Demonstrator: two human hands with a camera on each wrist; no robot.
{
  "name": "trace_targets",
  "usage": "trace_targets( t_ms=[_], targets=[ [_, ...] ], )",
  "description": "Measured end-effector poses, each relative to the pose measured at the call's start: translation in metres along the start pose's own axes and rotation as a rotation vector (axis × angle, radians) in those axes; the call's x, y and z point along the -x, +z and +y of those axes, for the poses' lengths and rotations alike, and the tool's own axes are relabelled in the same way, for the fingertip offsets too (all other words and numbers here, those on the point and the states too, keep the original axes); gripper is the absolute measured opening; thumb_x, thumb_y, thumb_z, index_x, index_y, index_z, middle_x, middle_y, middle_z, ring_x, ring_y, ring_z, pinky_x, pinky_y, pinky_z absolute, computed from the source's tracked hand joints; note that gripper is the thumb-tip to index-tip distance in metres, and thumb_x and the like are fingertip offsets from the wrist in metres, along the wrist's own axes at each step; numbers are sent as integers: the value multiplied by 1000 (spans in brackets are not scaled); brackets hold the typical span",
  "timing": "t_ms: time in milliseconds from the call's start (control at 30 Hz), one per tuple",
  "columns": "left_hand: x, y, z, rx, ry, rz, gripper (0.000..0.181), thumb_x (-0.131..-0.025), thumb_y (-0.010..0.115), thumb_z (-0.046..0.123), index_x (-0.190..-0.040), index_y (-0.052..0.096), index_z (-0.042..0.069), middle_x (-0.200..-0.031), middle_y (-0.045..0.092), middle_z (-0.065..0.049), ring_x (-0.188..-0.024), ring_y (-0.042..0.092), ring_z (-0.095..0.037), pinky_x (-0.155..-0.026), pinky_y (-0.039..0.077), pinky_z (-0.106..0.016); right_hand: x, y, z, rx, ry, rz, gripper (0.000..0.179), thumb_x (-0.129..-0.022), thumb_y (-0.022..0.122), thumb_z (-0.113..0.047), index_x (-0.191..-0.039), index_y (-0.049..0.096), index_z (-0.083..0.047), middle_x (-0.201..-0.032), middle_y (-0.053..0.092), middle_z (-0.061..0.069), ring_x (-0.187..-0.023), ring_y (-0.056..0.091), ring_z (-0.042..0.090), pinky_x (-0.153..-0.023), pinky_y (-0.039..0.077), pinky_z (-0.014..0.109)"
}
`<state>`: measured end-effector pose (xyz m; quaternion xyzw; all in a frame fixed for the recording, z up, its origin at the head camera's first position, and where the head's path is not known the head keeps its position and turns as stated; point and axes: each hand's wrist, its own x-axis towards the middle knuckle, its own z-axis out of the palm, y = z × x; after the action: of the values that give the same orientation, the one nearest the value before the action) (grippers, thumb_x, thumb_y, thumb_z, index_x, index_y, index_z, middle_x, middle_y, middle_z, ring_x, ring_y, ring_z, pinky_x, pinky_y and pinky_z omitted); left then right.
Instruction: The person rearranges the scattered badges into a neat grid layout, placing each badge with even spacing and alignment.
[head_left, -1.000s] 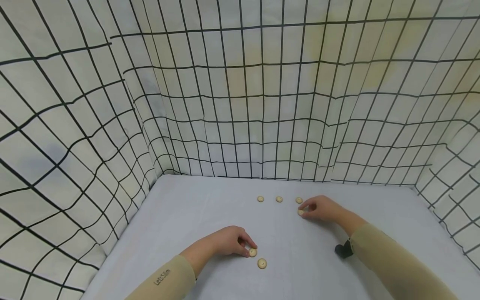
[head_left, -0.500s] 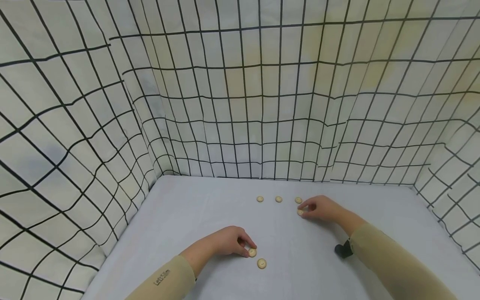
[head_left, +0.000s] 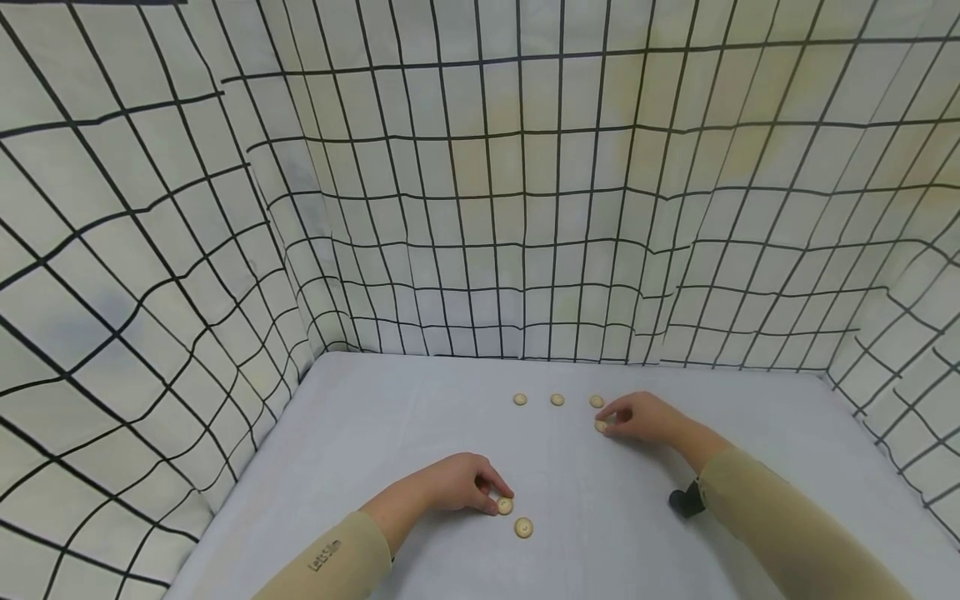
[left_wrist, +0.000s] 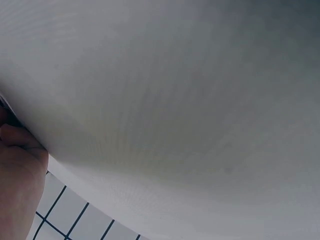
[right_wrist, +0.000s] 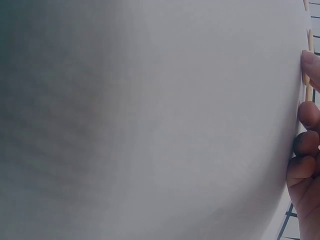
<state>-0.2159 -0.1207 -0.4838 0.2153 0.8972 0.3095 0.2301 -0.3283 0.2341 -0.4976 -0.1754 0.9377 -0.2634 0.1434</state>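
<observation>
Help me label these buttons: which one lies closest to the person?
The untouched button beside the pinched button at the left hand; it sits lowest of all six in the head view.

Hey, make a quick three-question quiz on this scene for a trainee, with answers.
1. How many round, pale, wooden-looking buttons show in the head view?
2. True or false: the right hand is nearer the white, black-gridded back wall than the left hand.
3. Which hand touches the lowest button in that view? A: left, B: right, C: neither.

Key: 1. Six. 2. True. 3. C.
</observation>
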Motion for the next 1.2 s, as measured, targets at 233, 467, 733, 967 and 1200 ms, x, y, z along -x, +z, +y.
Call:
trace_targets(
  t_ms=[233,467,733,967,1200],
  targets=[
    [-1,3,-1,14,-21,3,20,-80,83,18,-97,80,28,-78,56,7,-72,49,-6,-68,40,-25,2,1,0,-3,1,-2,26,-82,80,-28,-108,76,-28,-89,60,-3,-83,52,16,-72,44,35],
    [-1,2,-1,21,-20,-1,20,-81,83,18,-97,80,29,-78,56,7,-73,50,-7,-69,40,-26,2,1,0,-24,1,5,28,-82,81,-28,-110,75,-28,-89,60,-3,-84,51,18,-72,44,35],
    [0,0,1,11,-18,-4,20,-81,82,18,-98,80,28,-78,56,7,-73,49,-7,-68,40,-26,2,1,3,-35,-11,12,29,-82,81,-27,-110,75,-27,-87,60,-3,-82,51,17,-69,44,34],
    [0,1,1,6,-19,-5,20,-81,82,18,-98,80,28,-78,56,7,-73,50,-7,-69,40,-26,7,1,-5,-65,-43,1,29,-81,81,-23,-109,76,-26,-85,61,-4,-78,53,17,-67,45,35],
    [-1,0,-1,13,-18,-6,20,-81,83,18,-97,80,29,-78,56,7,-73,50,-7,-69,40,-26,14,4,-21,-71,-32,-39,28,-80,81,-27,-108,76,-29,-86,61,-4,-80,53,17,-69,46,33]
  ],
)
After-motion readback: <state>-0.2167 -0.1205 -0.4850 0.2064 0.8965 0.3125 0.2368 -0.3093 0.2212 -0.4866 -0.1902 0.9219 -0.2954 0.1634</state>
